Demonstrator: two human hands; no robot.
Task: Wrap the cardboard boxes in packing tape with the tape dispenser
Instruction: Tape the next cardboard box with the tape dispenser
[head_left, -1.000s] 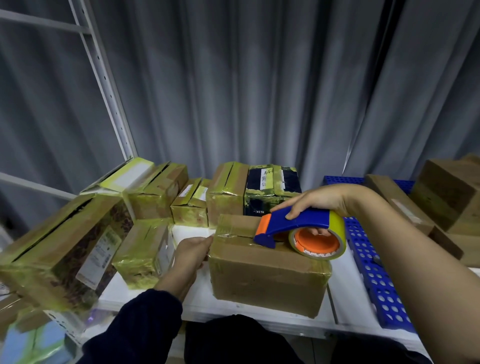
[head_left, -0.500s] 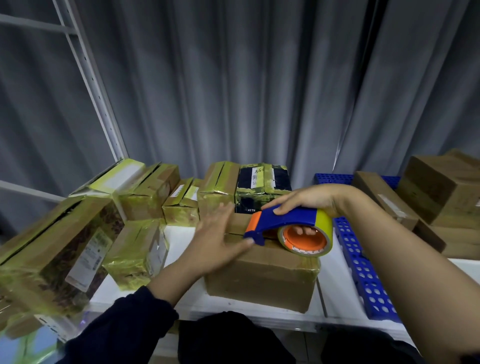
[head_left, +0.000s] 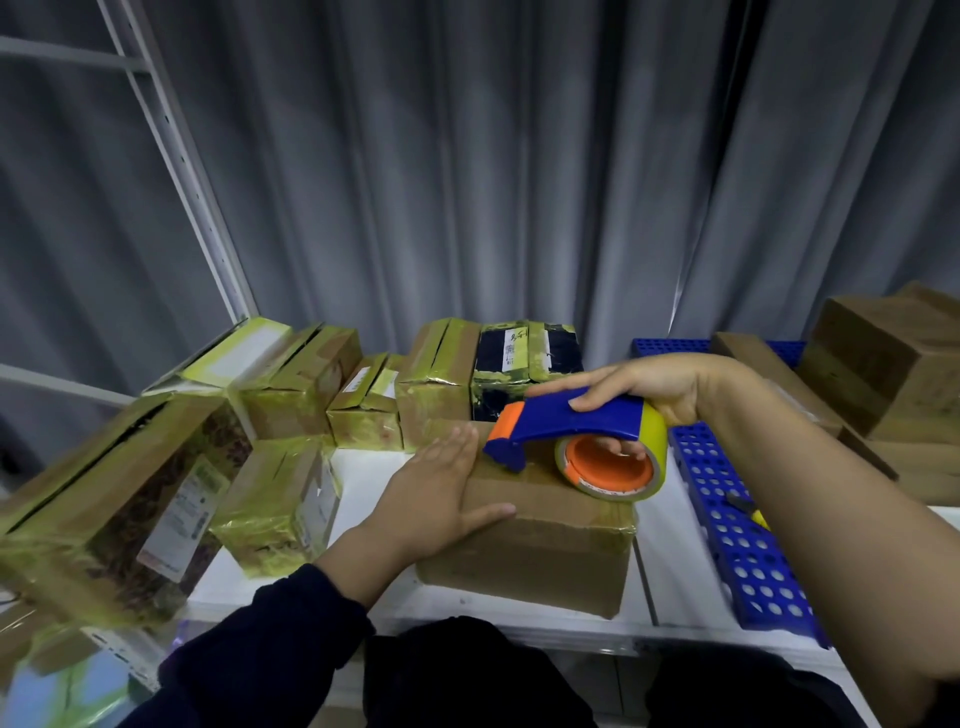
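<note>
Both our hands are at one brown box (head_left: 540, 545), which lies on the white shelf (head_left: 363, 483) right before us. Our left hand (head_left: 436, 499) lies flat on the box's left end, fingers straight and together across the top, thumb stretched along the upper front edge. Our right hand (head_left: 644, 387) grips the dispenser (head_left: 571, 421) over the box's right half: one digit lies over the blue handle and the others curl through the orange core of the tape roll (head_left: 608, 470). The roll sits on the box's top, and the dispenser's blue nose points toward our left hand, close to its fingertips. Left of the box stand taped boxes (head_left: 280, 504), shiny and yellowish; more of them line up behind it, with a dark box (head_left: 519, 358) among them. Right of the box lies a blue holed tray (head_left: 737, 545), and beyond that plain boxes (head_left: 893, 374) are stacked.
</note>
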